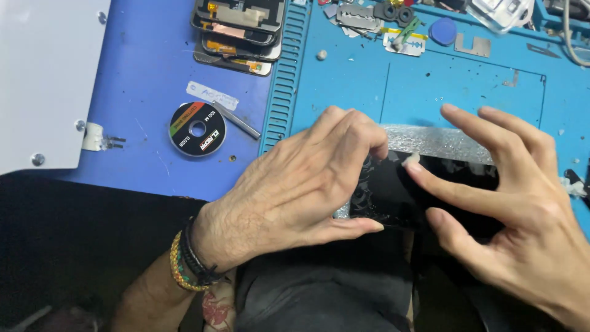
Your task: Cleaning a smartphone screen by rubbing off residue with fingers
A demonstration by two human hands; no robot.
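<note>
A black phone screen panel (pixel 393 193) lies at the near edge of the blue work mat (pixel 344 80), on a strip of silvery bubble wrap (pixel 430 140). My left hand (pixel 295 190) rests on the panel's left end, fingers curled over its top edge and thumb along its near edge. My right hand (pixel 510 209) is spread over the panel's right part, its index fingertip pressing a small white bit (pixel 410 160) at the panel's top edge. Much of the panel is hidden under both hands.
A black round spool (pixel 197 128) and a thin metal tool (pixel 239 121) lie on the blue table at left. Stacked phone frames (pixel 239 27) sit at the back. Blades, a blue cap (pixel 443 31) and small parts crowd the mat's far edge. A white panel (pixel 43 74) is far left.
</note>
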